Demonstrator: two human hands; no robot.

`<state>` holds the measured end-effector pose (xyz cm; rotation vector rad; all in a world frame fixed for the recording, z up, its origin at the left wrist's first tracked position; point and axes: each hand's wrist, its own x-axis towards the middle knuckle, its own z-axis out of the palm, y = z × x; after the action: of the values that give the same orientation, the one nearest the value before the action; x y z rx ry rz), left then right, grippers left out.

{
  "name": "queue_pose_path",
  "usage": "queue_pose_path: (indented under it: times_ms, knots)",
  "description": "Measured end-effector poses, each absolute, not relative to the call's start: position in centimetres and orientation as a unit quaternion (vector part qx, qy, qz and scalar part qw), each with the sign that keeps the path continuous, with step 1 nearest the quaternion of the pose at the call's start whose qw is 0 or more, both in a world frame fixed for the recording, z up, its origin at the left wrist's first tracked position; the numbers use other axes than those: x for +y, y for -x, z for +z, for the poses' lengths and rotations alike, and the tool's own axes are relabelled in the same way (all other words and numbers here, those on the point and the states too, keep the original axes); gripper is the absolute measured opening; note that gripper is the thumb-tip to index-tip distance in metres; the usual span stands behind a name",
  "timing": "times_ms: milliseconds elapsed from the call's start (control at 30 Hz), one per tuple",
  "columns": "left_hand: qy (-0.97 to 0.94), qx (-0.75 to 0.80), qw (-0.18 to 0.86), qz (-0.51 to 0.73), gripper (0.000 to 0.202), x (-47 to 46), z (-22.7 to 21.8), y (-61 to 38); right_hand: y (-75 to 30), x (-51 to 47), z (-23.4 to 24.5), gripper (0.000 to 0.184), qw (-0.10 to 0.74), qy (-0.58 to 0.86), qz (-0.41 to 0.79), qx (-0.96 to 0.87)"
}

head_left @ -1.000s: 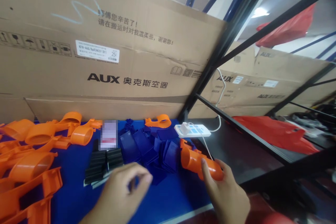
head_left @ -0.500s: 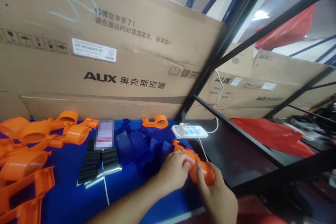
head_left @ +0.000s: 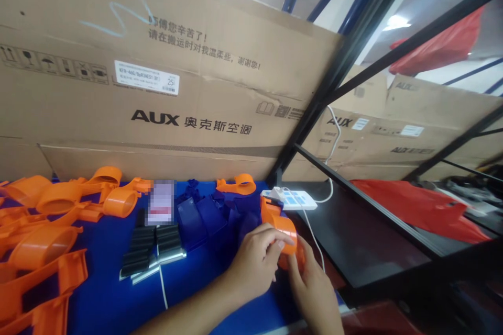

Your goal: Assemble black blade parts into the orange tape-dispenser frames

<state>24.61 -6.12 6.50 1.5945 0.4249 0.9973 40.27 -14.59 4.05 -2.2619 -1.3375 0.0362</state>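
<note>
An orange plastic part, shaped like a tape dispenser frame with a wide ring, is between my two hands at the table's right side. A small dark piece shows at its far end. My left hand is closed at the ring, its fingers bent over the near edge. From below and to the right, my right hand grips the same part, its fingers partly hidden behind it. Dark blue plastic pieces lie in a heap just left of my hands. Another orange part rests behind the heap.
Several orange ringed parts are piled at the left of the blue table. Black ribbed strips lie near a partly blurred phone-like object. A white power strip with cables sits beside the black rack post. Large cardboard boxes stand behind.
The orange part has been turned in my hands, and its ring now faces up and toward me. My left hand has shifted onto the ring; my right hand has moved lower beneath it.
</note>
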Motion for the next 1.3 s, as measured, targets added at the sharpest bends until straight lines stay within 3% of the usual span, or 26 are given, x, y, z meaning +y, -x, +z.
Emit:
queue_pose_path:
  times_ms: [200, 400, 500, 600, 667, 767, 867, 967, 1133, 1300]
  knots:
    - [-0.678, 0.181, 0.538, 0.467, 0.029, -6.4, 8.2, -21.4, -39.7, -13.3, 2.8, 0.058, 0.306, 0.782, 0.034, -0.542]
    - [-0.692, 0.199, 0.53, 0.447, 0.03, -7.1, 9.3, -16.3, -39.4, -12.4, 2.6, 0.065, 0.329, 0.763, -0.13, -0.541]
    - [-0.71, 0.218, 0.514, 0.43, 0.029, -7.2, 8.8, -13.0, -37.7, -12.1, 4.0, 0.063, 0.41, 0.729, -0.16, -0.525]
    - [-0.73, 0.233, 0.488, 0.418, 0.03, -7.0, 8.0, -10.2, -33.9, -11.0, 6.0, 0.049, 0.532, 0.643, 0.012, -0.55]
    - [-0.748, 0.231, 0.465, 0.412, 0.029, -6.8, 7.6, -8.7, -31.0, -9.4, 7.3, 0.052, 0.579, 0.59, 0.185, -0.531]
    - [-0.779, 0.221, 0.42, 0.411, 0.03, -6.5, 6.8, -6.7, -27.4, -6.0, 8.4, 0.063, 0.603, 0.52, 0.354, -0.491]
    - [-0.783, 0.24, 0.393, 0.417, 0.028, -5.8, 5.8, -5.0, -25.3, -2.4, 8.7, 0.057, 0.589, 0.466, 0.465, -0.468]
    - [-0.759, 0.278, 0.403, 0.429, 0.022, -4.9, 4.7, -3.4, -23.8, 0.3, 8.3, 0.05, 0.58, 0.438, 0.501, -0.47]
    - [-0.66, 0.274, 0.483, 0.506, 0.05, -2.5, 3.8, -2.7, -21.8, 2.2, 7.4, 0.041, 0.594, 0.415, 0.491, -0.483]
    - [-0.455, 0.371, 0.466, 0.662, 0.036, 0.5, 4.1, -4.3, -20.5, 1.5, 6.2, 0.038, 0.6, 0.415, 0.478, -0.489]
